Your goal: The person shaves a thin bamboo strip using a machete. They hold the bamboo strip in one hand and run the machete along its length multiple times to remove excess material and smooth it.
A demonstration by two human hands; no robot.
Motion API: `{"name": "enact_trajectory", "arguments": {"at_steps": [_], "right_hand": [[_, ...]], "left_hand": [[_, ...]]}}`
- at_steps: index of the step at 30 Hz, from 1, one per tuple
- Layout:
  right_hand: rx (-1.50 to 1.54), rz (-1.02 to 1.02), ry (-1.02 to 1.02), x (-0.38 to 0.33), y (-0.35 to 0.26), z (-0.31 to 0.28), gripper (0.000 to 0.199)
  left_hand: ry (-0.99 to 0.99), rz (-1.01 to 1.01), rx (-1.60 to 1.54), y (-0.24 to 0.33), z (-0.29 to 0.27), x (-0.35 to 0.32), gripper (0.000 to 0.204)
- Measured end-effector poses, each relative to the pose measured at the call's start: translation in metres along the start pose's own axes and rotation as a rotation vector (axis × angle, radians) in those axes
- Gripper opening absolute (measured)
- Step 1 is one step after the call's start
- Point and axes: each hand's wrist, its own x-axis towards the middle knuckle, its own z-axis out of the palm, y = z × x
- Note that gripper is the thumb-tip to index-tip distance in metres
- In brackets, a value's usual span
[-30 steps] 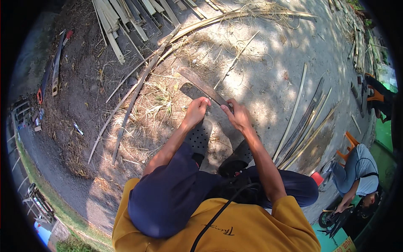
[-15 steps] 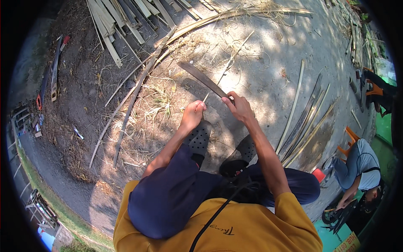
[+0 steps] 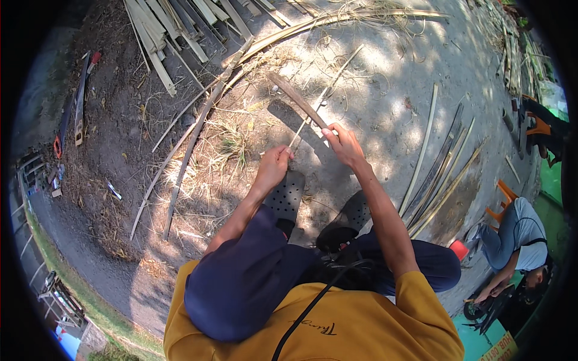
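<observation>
My left hand (image 3: 274, 165) is closed around the near end of a thin, pale bamboo strip (image 3: 341, 73), which runs away from me to the upper right. In my right hand (image 3: 345, 146) is the handle end of a long dark machete (image 3: 293, 95), fingers wrapped round it. The blade points to the upper left and crosses over the strip; whether they touch I cannot tell. Both hands are above the ground in front of my dark, perforated shoes (image 3: 285, 195).
Split bamboo slats (image 3: 147, 27) are piled at the far left. Long strips (image 3: 442, 174) lie on the right. Curly shavings (image 3: 232, 144) cover the ground ahead. A handsaw (image 3: 63, 123) lies far left. Another person (image 3: 522, 231) is bent over at the right, near an orange chair (image 3: 504, 198).
The machete has turned from showing its flat side to nearly edge-on and shifted slightly right. My right hand has turned with it. My left hand has dipped a little toward me.
</observation>
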Motion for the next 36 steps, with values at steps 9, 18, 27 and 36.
{"name": "enact_trajectory", "arguments": {"at_steps": [9, 18, 27, 36], "right_hand": [[0.129, -0.034, -0.023, -0.037, -0.005, 0.028, 0.049], [-0.032, -0.068, -0.019, -0.015, -0.014, 0.014, 0.053], [-0.012, -0.118, -0.024, -0.042, -0.015, 0.021, 0.061], [-0.155, -0.156, 0.032, -0.014, -0.01, 0.013, 0.065]], "left_hand": [[-0.194, -0.346, -0.316, 0.011, -0.008, 0.006, 0.032], [-0.099, -0.179, -0.113, 0.007, -0.013, 0.013, 0.031], [-0.156, -0.344, -0.273, 0.021, -0.006, 0.009, 0.031], [-0.079, -0.067, -0.103, -0.011, 0.0, 0.011, 0.03]]}}
